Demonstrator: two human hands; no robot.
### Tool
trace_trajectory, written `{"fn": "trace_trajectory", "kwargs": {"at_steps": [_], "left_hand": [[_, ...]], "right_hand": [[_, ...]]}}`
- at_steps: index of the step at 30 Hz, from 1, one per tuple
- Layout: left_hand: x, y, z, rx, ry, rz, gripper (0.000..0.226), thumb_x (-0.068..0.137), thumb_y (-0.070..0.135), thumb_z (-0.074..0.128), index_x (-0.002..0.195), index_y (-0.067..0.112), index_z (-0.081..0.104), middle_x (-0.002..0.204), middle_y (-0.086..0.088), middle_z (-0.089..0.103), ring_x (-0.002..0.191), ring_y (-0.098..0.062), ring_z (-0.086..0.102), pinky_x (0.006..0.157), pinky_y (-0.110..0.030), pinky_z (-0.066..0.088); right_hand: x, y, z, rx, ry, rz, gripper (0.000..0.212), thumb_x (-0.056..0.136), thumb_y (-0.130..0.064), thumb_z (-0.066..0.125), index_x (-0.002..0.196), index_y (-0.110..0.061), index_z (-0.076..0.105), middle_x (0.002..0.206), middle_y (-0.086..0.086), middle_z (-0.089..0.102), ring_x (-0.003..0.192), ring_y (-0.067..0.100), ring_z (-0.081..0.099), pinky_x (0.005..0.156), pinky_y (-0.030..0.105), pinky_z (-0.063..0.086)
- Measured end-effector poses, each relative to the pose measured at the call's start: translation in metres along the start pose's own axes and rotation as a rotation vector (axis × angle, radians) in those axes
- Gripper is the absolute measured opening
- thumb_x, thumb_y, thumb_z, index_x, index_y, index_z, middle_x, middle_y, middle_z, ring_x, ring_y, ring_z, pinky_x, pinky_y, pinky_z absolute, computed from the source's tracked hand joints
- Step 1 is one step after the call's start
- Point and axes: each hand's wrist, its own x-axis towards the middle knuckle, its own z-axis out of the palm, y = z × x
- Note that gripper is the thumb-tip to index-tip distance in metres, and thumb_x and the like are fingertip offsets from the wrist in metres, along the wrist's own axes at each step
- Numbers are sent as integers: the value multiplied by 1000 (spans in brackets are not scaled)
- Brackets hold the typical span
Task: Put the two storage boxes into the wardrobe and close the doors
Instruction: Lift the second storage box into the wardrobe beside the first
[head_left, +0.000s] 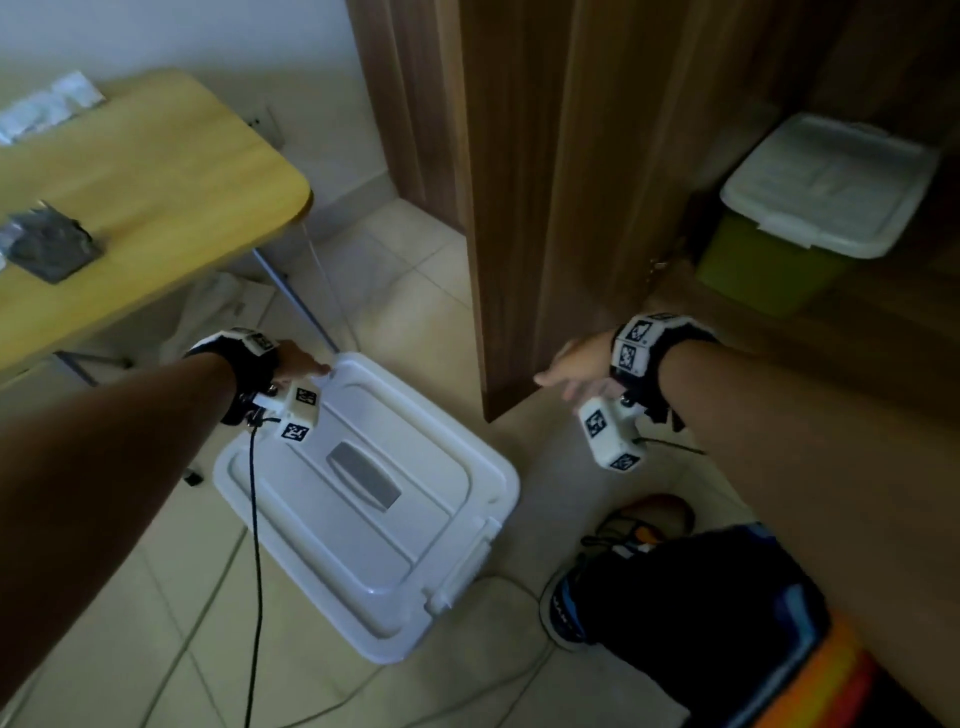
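A white-lidded storage box (374, 499) with a grey handle recess stands on the tiled floor in front of me. My left hand (298, 364) rests at the box's far left corner, fingers touching the lid's rim. My right hand (576, 371) hovers open over the floor beside the box's far right, close to the edge of the open wardrobe door (545, 208). A second box (800, 208), green with a white lid, sits inside the wardrobe on its floor at the upper right.
A yellow wooden table (156, 182) on metal legs stands at the left, carrying a dark packet (49, 244) and a pale one. Cables trail across the floor tiles. My knee and shoe (566, 608) are at the lower right.
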Motion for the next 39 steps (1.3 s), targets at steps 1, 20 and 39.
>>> {"fn": "trace_trajectory", "kwargs": {"at_steps": [1, 20, 39], "left_hand": [[4, -7, 3, 17, 16, -12, 58, 95, 38, 66, 132, -7, 58, 111, -21, 64, 83, -30, 58, 73, -37, 48], [-3, -33, 48, 70, -49, -182, 51, 109, 32, 34, 145, -2, 45, 146, -25, 48, 124, -36, 58, 96, -43, 50], [-139, 75, 11, 390, 41, -41, 66, 105, 51, 35, 138, -3, 52, 141, -18, 54, 126, -33, 56, 91, -36, 46]], "right_hand": [[3, -9, 11, -13, -36, -25, 73, 99, -50, 56, 156, -13, 31, 138, 11, 62, 125, 30, 61, 102, 42, 50], [50, 22, 77, -207, -57, -46, 57, 106, -44, 40, 153, -12, 35, 111, 8, 67, 80, 25, 65, 66, 32, 48], [-56, 116, -16, 293, 275, -231, 49, 100, -39, 60, 137, -7, 57, 111, 10, 61, 98, 26, 60, 90, 41, 55]]}}
